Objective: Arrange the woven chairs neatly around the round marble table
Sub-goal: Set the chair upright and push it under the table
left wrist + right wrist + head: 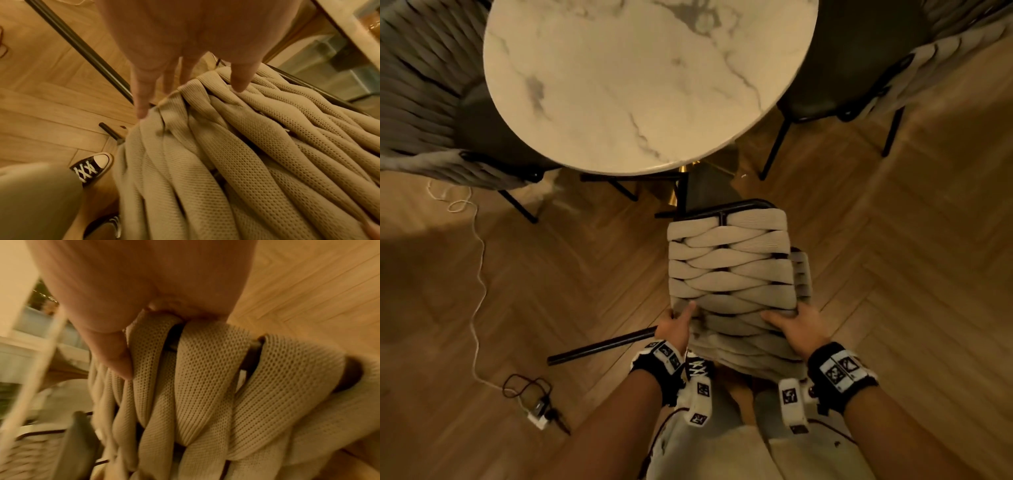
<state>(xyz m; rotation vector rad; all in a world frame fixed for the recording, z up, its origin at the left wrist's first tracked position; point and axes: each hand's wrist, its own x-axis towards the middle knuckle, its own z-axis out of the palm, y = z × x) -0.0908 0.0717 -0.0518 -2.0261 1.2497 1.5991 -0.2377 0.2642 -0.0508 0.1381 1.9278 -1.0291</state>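
A beige woven chair [729, 267] stands in front of me, tilted, its dark seat end toward the round marble table [640, 82]. My left hand [676, 323] holds the left edge of the woven back, thumb on the straps and fingers over the side. In the left wrist view the left hand [185, 73] touches the chair's weave [246, 146] with its fingertips. My right hand [796, 325] grips the right edge. The right wrist view shows the right hand [123, 321] curled round the chair's straps [205, 386].
Two more woven chairs flank the table, one on the left [421, 102] and one on the right [859, 75]. A black chair leg [602, 344] juts out left over the herringbone floor. A white cable [477, 274] runs to a charger [536, 411]. My shoe [698, 366] is beside the chair.
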